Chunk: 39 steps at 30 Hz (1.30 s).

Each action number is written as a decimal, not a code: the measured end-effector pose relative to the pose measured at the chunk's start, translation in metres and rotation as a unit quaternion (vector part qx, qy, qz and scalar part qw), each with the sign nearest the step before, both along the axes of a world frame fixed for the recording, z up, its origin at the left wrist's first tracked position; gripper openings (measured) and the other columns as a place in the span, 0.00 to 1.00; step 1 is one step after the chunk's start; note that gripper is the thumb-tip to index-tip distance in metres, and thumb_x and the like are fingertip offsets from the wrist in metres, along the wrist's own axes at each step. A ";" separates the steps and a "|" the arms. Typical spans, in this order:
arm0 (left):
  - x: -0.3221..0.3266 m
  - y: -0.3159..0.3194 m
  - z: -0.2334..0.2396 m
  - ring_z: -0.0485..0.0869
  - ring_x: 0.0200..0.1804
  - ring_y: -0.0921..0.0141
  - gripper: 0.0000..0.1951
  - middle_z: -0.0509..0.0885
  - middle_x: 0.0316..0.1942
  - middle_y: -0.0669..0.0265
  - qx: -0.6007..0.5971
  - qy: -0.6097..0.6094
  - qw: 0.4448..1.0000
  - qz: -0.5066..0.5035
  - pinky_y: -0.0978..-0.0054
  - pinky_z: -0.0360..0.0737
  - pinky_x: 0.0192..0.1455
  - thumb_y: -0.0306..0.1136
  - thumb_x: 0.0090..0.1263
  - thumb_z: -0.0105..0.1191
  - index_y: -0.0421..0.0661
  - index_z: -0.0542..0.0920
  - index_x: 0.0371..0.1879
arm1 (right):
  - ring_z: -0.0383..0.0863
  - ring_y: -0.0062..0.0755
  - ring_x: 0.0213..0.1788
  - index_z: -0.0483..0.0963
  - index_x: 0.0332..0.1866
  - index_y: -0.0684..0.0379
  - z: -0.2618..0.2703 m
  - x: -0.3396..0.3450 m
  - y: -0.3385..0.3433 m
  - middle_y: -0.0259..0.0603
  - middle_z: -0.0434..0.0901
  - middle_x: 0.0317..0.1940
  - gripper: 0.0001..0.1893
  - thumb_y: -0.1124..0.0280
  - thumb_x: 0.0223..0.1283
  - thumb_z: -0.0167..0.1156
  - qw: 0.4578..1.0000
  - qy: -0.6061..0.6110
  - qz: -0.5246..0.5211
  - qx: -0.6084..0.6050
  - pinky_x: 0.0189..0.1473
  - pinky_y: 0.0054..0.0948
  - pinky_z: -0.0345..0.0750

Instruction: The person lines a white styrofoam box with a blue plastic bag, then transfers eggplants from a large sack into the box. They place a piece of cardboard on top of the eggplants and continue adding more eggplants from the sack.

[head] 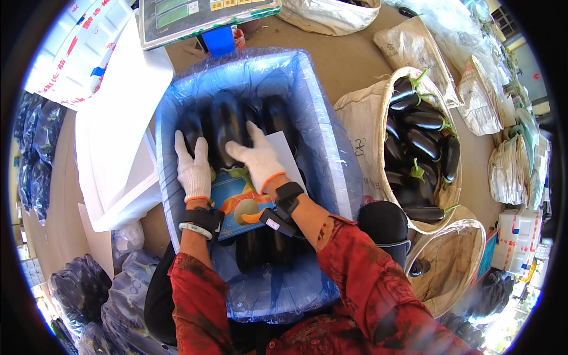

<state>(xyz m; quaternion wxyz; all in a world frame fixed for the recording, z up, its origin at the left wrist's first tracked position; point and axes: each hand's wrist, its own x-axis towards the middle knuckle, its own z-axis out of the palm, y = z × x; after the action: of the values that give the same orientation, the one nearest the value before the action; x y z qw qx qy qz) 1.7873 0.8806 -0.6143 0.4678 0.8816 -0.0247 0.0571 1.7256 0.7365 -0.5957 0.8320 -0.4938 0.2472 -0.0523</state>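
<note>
A foam box lined with blue plastic film (330,146) stands before me with dark eggplants lying in it. My left hand (194,171), in a white knit glove, rests with fingers spread on an eggplant (191,126) by the box's left wall. My right hand (259,157), gloved too, touches the lower end of a large eggplant (226,120); whether it grips it cannot be told. A printed cardboard sheet (228,222) with a melon picture lies under my wrists across the middle, beside a plain white part (284,146). More eggplants (262,250) show at the near end.
A woven sack of eggplants (388,177) stands at the right, a nearly empty sack (477,248) below it. A digital scale (208,22) is beyond the box. White foam lids or boxes (115,155) lean at left; bagged eggplants (80,284) lie lower left.
</note>
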 end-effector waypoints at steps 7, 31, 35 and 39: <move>0.013 0.003 0.054 0.84 0.55 0.43 0.23 0.80 0.65 0.46 0.361 0.035 0.923 -0.128 0.52 0.80 0.58 0.41 0.80 0.48 0.48 0.74 0.71 | 0.66 0.60 0.76 0.52 0.81 0.67 -0.024 0.005 0.013 0.67 0.66 0.73 0.51 0.60 0.57 0.71 0.971 -0.003 0.013 -0.240 0.78 0.40 0.62; 0.000 -0.035 0.010 0.59 0.82 0.57 0.34 0.65 0.79 0.52 0.415 -0.106 0.894 -0.129 0.35 0.41 0.81 0.52 0.72 0.53 0.61 0.67 0.78 | 0.81 0.51 0.61 0.68 0.60 0.61 -0.045 -0.295 -0.348 0.52 0.77 0.57 0.42 0.51 0.42 0.80 0.500 0.604 0.080 -0.616 0.60 0.42 0.81; 0.004 -0.031 0.006 0.58 0.83 0.57 0.33 0.64 0.79 0.53 0.411 -0.098 0.897 -0.130 0.36 0.40 0.81 0.52 0.74 0.51 0.61 0.66 0.78 | 0.83 0.51 0.58 0.70 0.59 0.63 -0.026 -0.307 -0.362 0.53 0.80 0.54 0.39 0.54 0.44 0.78 0.597 0.546 -0.035 -0.586 0.60 0.43 0.80; 0.005 -0.030 0.002 0.57 0.83 0.57 0.32 0.63 0.80 0.52 0.415 -0.104 0.894 -0.137 0.35 0.39 0.81 0.52 0.75 0.48 0.63 0.65 0.79 | 0.87 0.45 0.50 0.75 0.58 0.65 0.019 -0.331 -0.377 0.47 0.86 0.48 0.33 0.59 0.48 0.76 0.748 0.338 -0.295 -0.489 0.58 0.39 0.81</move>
<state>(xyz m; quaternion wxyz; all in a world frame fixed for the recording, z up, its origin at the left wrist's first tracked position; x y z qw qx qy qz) 1.7919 0.8508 -0.6120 0.0576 0.9725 -0.2153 0.0681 1.3943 0.3594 -0.5762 0.2818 -0.7210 0.5863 -0.2389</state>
